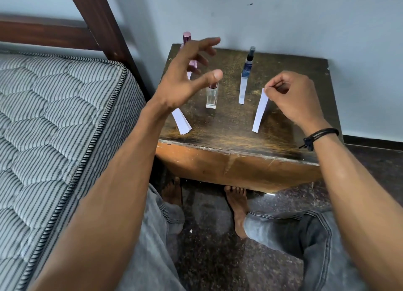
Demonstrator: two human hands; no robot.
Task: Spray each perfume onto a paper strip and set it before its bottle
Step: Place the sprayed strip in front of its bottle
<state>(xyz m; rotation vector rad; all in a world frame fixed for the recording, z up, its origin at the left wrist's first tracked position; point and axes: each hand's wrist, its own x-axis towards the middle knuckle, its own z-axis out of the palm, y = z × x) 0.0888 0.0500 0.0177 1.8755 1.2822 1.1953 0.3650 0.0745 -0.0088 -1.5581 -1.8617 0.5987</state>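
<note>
Two arms reach in over the small wooden table. Your left hand hangs above its back-left part, palm turned inward, fingers and thumb spread wide, gripping nothing. Your right hand is lower, over the right side, fingers curled, thumb and fingertips pinching the top end of a paper strip. That strip slants down, its lower end near the tabletop towards the front edge. A black cord band sits on that wrist.

Now the hidden bits: your left hand covers the middle of the tall pink bottle at the back-left corner, so only its cap and a little of its body show. A sliver of white paper peeks out beside the palm, too little to make out. Your left forearm hides the far end of the stack of strips lying front left.

The clear glass bottle stands upright in the centre, just below your left thumb, and I can't tell whether there's liquid in it. The blue bottle stands at the back, with a second strip lying right before it, up against its base
</note>
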